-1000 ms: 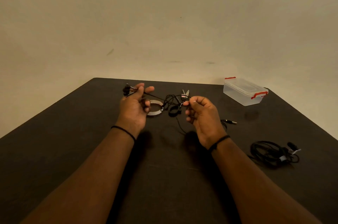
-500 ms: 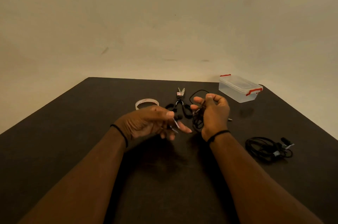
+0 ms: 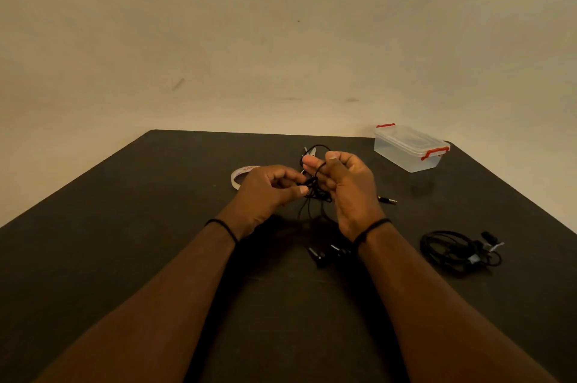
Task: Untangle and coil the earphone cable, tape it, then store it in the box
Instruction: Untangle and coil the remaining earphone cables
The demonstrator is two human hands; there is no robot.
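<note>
A black earphone cable (image 3: 313,192) hangs tangled between both hands above the dark table (image 3: 125,226). My right hand (image 3: 346,186) holds loops of it wound over its fingers. My left hand (image 3: 265,192) pinches the cable beside the right palm. Its two earbuds (image 3: 327,253) lie on the table below my right wrist, and its jack plug (image 3: 388,200) lies to the right. A white tape roll (image 3: 239,176) lies behind my left hand. The clear box (image 3: 409,148) with red clips stands shut at the far right.
A second black earphone bundle (image 3: 459,246), coiled and taped, lies on the table at the right. Scissors (image 3: 309,152) lie behind my hands, mostly hidden by them. A plain wall rises behind the table's far edge.
My left hand has come in from the left to the right hand and now pinches the cable. The earbuds have dropped onto the table below my right wrist.
</note>
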